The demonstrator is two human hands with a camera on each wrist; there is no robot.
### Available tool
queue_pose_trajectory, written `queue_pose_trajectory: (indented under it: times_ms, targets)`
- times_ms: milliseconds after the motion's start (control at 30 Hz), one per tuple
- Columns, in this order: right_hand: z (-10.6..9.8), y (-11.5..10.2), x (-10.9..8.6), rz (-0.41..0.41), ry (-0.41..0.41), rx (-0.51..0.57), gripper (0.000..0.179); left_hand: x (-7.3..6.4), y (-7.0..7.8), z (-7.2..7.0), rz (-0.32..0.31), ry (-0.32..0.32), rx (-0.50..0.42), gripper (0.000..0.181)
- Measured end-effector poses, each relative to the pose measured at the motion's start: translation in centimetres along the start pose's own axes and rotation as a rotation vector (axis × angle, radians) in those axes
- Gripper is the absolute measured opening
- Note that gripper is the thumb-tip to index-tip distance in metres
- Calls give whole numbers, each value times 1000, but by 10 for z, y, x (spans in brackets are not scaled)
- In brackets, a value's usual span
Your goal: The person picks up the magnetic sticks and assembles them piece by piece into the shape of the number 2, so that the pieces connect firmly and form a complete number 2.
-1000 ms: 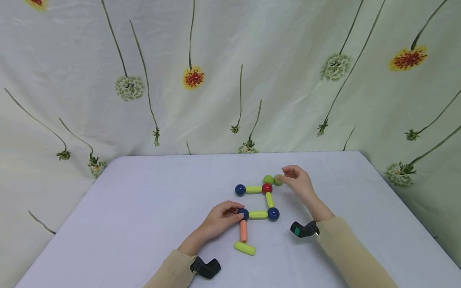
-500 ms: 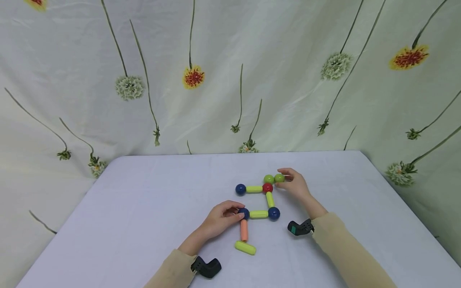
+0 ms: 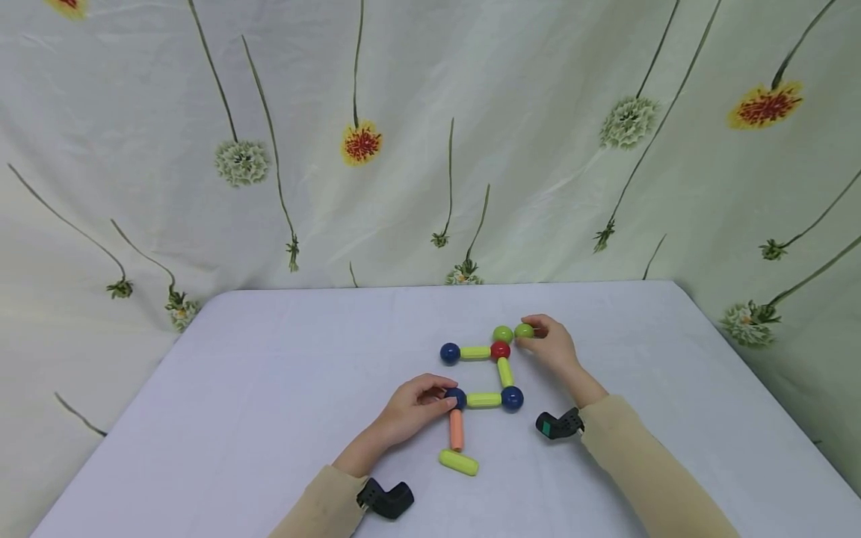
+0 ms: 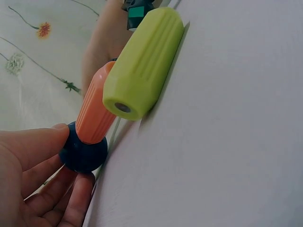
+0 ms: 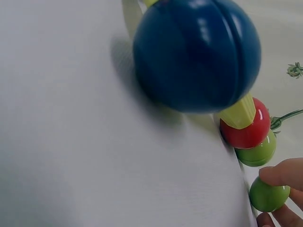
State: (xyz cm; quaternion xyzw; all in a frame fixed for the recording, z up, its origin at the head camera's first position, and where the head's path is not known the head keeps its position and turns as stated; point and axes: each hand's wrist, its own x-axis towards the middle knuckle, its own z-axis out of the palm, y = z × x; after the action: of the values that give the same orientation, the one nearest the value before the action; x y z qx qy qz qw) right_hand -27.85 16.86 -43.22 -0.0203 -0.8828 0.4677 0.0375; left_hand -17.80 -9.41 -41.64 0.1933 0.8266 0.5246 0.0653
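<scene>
My left hand [image 3: 412, 409] grips a dark blue ball [image 4: 84, 153] between thumb and fingers. An orange rod [image 3: 457, 431] joins that ball on the near side, and a yellow-green rod [image 3: 483, 400] runs right from it to another blue ball [image 3: 513, 398]. A second yellow-green rod [image 3: 505, 372] leads up to a red ball [image 3: 501, 350], from which a third rod [image 3: 475, 352] reaches a blue ball [image 3: 450, 353]. My right hand [image 3: 553, 345] pinches a green ball [image 5: 269, 195]. Another green ball [image 3: 502, 334] stands against the red ball, a small gap from the pinched one.
A loose yellow-green rod [image 3: 459, 462] lies close to the orange rod's near end. The white-covered table [image 3: 282, 373] meets a flowered cloth [image 3: 403, 209] behind. Each wrist wears a black camera mount [image 3: 560, 424].
My right hand has shifted a little left and taken the right green ball between thumb and fingers. That ball has come slightly away from the other green one. My left hand stays put.
</scene>
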Motion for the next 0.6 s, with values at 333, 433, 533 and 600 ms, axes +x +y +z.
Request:
queue_pose_trajectory:
  times_ms: [333,433,533,600]
  targets:
    - [-2,6,-12,29,56,100,44,11,-36,5,9,5,-23,27]
    - [-3,6,-18,51,66,170,47,11,-37,5,11,6,-19,27]
    - [-5,4,-25,83,75,221,51,11,-38,6,8,10,-14,26]
    - [-6,2,-30,103,81,241,52,12,-38,6,6,10,-13,26]
